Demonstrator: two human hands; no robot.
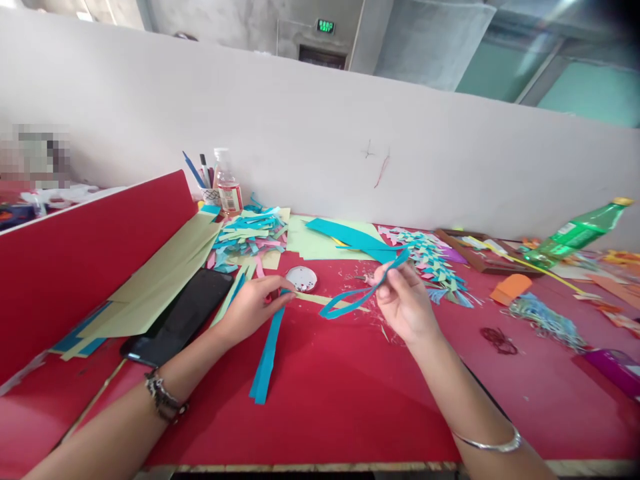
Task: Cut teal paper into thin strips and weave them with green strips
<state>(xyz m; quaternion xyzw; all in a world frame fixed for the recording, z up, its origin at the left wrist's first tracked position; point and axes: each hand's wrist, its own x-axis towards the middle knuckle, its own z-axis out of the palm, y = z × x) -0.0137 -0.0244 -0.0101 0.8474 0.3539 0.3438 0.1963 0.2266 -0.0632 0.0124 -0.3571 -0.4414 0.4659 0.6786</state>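
Observation:
My right hand (405,303) is raised over the table, thumb and fingers closed on a narrow blue paper strip (345,310) that bends into a loop to its left. My left hand (255,300) pinches the upper end of some blue paper strips (266,367), which hang or lie downward on the red tabletop (320,407). Beyond my left fingertips sits a small round white lid (301,279) with dark specks in it. A pale green strip (325,301) lies between my hands. Behind them, wider blue paper (345,237) rests on pale green sheets (300,240).
A pile of cut paper strips (255,230) lies back left, near a bottle (229,187) and a pen cup (211,195). A black phone (185,317) is at left. At right are folded paper chains (425,257), a tilted green bottle (575,233) and a thread bundle (545,320).

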